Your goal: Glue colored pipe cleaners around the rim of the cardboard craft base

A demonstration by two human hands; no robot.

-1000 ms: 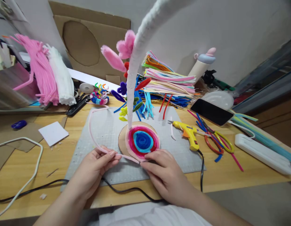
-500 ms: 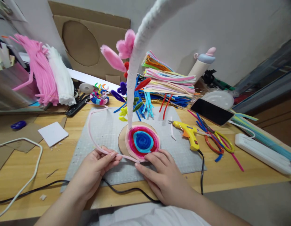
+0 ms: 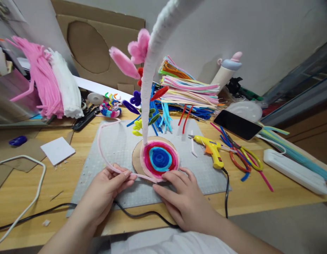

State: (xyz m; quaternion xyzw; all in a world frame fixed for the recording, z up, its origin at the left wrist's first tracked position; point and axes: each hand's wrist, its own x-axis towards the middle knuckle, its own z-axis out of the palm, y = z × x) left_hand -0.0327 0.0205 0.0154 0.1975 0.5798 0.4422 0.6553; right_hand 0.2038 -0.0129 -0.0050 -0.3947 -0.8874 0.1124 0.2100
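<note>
A pale pink pipe cleaner is pinched between the thumb and fingers of my left hand. Its free end curves away up the left side of the mat, while its other end meets the lower rim of a round cardboard base. Rings of blue, light blue, red and pink pipe cleaner cover much of that base. My right hand lies with fingers spread along the base's front right edge, fingertips touching the outer pink ring. From the base's back rises a white wrapped arch carrying small fuzzy flowers.
A yellow glue gun and scissors lie to the right, near a phone and a white power strip. Pipe cleaner bundles are piled behind. A black cable crosses the front of the grey cutting mat.
The view has shifted very slightly. My right index fingertip sits a touch further right along the base's rim; the left hand keeps its pinch on the pipe cleaner.
</note>
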